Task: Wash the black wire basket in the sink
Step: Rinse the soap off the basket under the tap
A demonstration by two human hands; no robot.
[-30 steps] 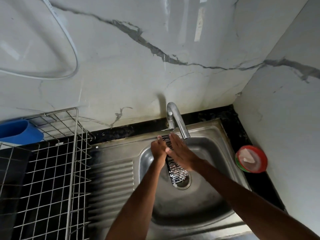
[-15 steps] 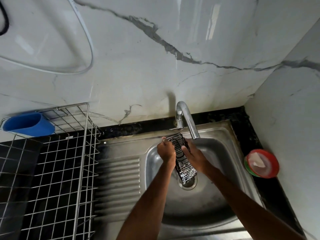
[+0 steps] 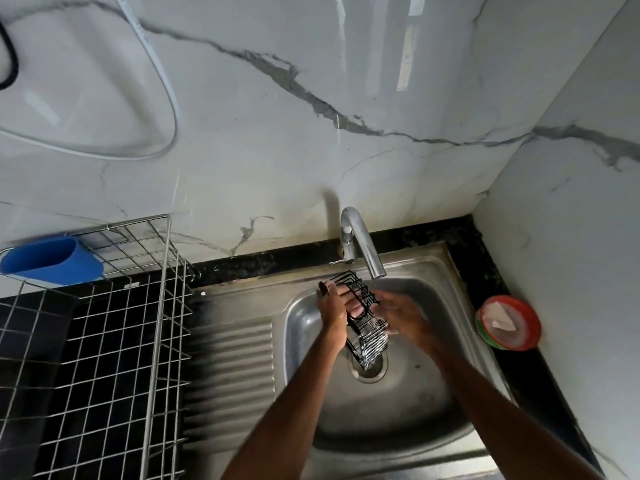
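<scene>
1. The black wire basket (image 3: 370, 339) is held tilted over the drain of the sink (image 3: 301, 327), with its far end just under the spout of the faucet (image 3: 360, 242).
2. The left hand (image 3: 333, 308) grips the basket's left rim, fingers curled over the wires.
3. The right hand (image 3: 403, 318) lies against the basket's right side. It is blurred, so I cannot tell whether it grips.
4. At left stands a metal dish rack (image 3: 162, 306) with a blue holder (image 3: 52, 259) at its far end. A red round container (image 3: 509, 323) sits right of the sink.
</scene>
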